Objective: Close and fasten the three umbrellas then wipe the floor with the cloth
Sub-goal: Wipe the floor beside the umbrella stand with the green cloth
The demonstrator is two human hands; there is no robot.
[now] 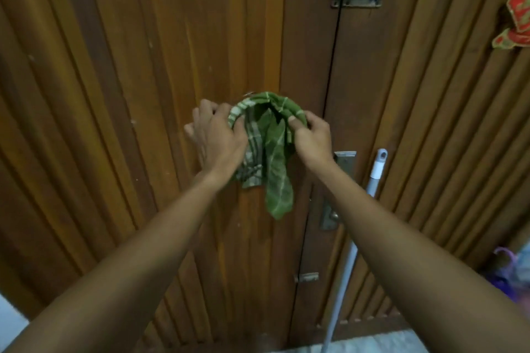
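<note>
While both arms reach toward the ribbed brown wooden door, the green checked cloth hangs between the hands: left hand pinching its edge at nine o'clock, right hand gripping its bunched top at three o'clock.

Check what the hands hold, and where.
Both hands hold the green checked cloth at its bunched top: left hand on its left edge, right hand on its right.
</note>
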